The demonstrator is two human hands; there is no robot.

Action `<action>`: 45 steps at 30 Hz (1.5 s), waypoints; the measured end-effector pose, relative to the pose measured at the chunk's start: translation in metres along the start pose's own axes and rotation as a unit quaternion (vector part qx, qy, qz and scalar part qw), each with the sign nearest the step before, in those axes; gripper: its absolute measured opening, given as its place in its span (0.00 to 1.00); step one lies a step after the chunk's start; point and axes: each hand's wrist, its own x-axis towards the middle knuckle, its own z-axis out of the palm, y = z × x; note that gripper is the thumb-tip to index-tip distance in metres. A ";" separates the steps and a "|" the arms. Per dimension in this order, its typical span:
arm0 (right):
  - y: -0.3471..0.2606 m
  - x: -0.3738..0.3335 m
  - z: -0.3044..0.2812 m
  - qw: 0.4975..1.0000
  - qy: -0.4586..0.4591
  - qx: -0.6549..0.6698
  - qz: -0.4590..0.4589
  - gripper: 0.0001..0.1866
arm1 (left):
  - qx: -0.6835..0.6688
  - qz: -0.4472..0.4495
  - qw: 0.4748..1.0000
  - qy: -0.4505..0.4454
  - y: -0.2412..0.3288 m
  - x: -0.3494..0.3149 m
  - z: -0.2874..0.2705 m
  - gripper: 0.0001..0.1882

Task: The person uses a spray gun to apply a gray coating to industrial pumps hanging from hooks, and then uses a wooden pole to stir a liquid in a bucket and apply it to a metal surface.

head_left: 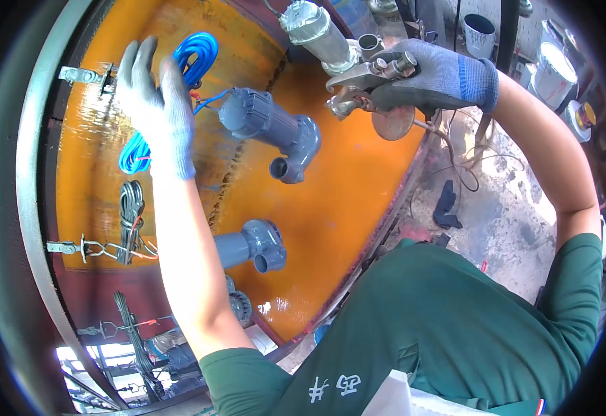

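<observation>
My left hand point(156, 104), in a grey and white glove, is raised with its fingers stretched out. It overlaps a coiled blue cable point(196, 57), and I cannot tell whether it touches it. That cable runs to a blue-grey pump point(265, 125) with a round outlet. In my gloved right hand point(424, 76) is a metal spray gun point(358, 87) with knobs at its back and a round disc-shaped part below, its nozzle end toward the pump. Just beyond the gun, a silver-grey pump point(317, 35) hangs close to it.
An orange, wet-looking panel point(344, 201) stands behind the pumps. Another blue-grey pump point(247, 246) is below, near a black cable coil point(132, 215). Chain hooks point(84, 75) line the curved metal rail point(29, 166). Paint buckets point(555, 73) and a thin hose point(452, 149) are at right.
</observation>
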 end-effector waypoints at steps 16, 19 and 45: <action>-0.070 0.040 -0.042 0.996 -0.026 -0.024 0.080 0.19 | -0.231 -0.208 0.947 -0.080 -0.013 -0.050 -0.019 0.15; -0.082 0.051 -0.040 0.999 -0.024 -0.044 0.013 0.19 | -0.225 -0.225 0.946 -0.059 -0.013 -0.071 -0.029 0.17; -0.136 0.091 -0.025 0.965 -0.218 -0.107 0.100 0.15 | -0.286 -0.349 0.890 0.067 -0.061 -0.131 -0.067 0.12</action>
